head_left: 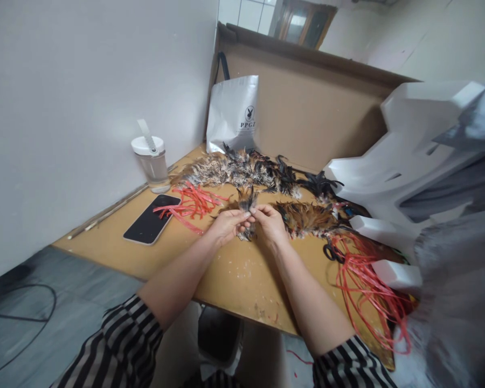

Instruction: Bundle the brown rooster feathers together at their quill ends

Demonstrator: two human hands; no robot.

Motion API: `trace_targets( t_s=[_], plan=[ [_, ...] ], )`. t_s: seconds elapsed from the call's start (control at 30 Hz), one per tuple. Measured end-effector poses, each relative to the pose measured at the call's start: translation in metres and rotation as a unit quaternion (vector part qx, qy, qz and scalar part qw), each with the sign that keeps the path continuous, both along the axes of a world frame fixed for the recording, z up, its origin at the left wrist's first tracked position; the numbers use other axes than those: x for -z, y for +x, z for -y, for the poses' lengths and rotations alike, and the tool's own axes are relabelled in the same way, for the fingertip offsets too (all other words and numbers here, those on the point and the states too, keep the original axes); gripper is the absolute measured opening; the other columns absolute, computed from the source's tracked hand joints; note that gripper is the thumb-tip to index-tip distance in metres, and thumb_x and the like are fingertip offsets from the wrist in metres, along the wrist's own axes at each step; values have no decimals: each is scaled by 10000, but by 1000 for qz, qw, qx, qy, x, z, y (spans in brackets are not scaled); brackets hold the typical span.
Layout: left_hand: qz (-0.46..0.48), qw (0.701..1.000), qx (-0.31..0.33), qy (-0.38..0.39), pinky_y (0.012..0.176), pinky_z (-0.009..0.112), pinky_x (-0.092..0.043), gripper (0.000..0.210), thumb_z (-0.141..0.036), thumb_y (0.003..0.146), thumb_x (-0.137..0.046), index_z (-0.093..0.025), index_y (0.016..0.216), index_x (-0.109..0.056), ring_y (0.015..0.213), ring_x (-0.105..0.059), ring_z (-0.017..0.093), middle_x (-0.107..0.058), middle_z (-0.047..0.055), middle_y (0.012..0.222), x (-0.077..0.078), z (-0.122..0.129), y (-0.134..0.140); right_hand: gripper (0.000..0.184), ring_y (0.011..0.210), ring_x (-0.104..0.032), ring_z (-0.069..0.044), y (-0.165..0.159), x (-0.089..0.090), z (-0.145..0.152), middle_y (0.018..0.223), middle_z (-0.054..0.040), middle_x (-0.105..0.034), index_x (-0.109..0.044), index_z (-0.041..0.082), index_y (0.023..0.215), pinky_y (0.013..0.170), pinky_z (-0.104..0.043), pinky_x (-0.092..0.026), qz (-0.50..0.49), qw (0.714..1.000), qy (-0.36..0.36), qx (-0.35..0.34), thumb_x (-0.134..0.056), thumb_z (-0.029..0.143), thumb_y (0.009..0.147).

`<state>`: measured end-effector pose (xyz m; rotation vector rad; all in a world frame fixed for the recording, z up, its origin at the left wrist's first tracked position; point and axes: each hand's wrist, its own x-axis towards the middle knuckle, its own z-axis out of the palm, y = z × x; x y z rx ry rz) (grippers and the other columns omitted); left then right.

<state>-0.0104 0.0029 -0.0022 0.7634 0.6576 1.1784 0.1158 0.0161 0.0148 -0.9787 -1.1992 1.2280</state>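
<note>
My left hand and my right hand meet over the middle of the table. Their fingertips pinch the base of a small bunch of feathers, dark and brown, with tips pointing up and away. Behind it lies a long pile of grey, brown and black feathers. To the right of my right hand is a row of golden-brown feathers. Red plastic strips lie left of my left hand. Whether a strip is between my fingers is too small to tell.
A phone lies on the wooden table at left, near a lidded cup. A silver bag stands against a cardboard panel. At right are black-handled scissors, long red strips and white foam pieces.
</note>
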Motion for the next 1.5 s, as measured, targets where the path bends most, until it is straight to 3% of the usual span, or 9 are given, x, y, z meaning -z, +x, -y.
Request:
trace_targets(
  t_s=[0.33,0.5,0.6,0.7,0.83,1.0,1.17,1.3,1.5],
  plan=[
    [-36,999,-23,30,444,147,-363,191,-253,629,-701,-76,651,-633,463,-487,40,-594,37,578,-4,2,-1,246,522,-511,-99,0,-2,0,571,21,-569,-583,178,654,565,-239,-421,-6,999,-26,-31,-701,373,562],
    [-21,996,-77,25,438,149,-353,223,-277,606,-714,-84,684,-635,485,-494,44,-616,43,628,-4,-4,-6,274,443,-440,-89,26,-15,-39,528,12,-560,-623,154,694,467,-222,-350,168,985,2,33,-647,409,596],
    [5,993,-117,15,446,145,-358,222,-269,589,-725,-90,681,-631,505,-497,42,-626,45,654,-4,-8,-10,244,529,-508,-121,41,-19,-73,592,-19,-609,-643,140,666,522,-229,-374,372,922,62,93,-608,378,623],
    [28,991,-129,5,444,140,-355,234,-262,577,-732,-90,701,-634,512,-496,41,-628,46,662,-4,-10,-13,193,640,-578,-166,40,-20,-97,650,-55,-645,-671,149,665,598,-245,-399,575,810,56,98,-580,317,641],
    [39,991,-128,3,444,142,-348,238,-259,579,-731,-86,713,-638,507,-487,36,-625,43,662,-5,-10,-13,256,758,-616,-205,20,-19,-109,799,-122,-670,-693,144,746,655,-261,-423,692,719,4,67,-564,347,656],
    [42,992,-122,-1,448,148,-347,244,-257,569,-737,-89,717,-637,514,-488,39,-627,42,666,-4,-10,-12,448,900,-600,-261,-6,-14,-113,986,-177,-636,-665,121,945,710,-307,-439,720,690,-35,69,-597,437,636],
    [43,993,-112,6,447,144,-346,251,-263,568,-737,-87,717,-635,511,-487,38,-622,38,658,-1,-12,-12,411,928,-592,-239,-16,-9,-117,1002,-191,-626,-651,95,966,740,-291,-434,726,684,-61,46,-652,306,613],
    [53,992,-111,-1,448,136,-347,253,-255,574,-735,-82,729,-634,518,-491,36,-622,40,666,-1,-12,-13,312,838,-605,-228,-9,-11,-113,913,-166,-649,-677,104,829,679,-267,-428,696,712,-49,74,-681,268,563],
    [68,992,-106,-16,437,126,-352,246,-230,580,-735,-88,756,-638,528,-507,40,-625,44,689,-2,-12,-12,252,453,-463,-97,7,-25,-61,537,-19,-581,-641,133,689,440,-209,-339,310,951,15,0,-606,380,655]
  ],
)
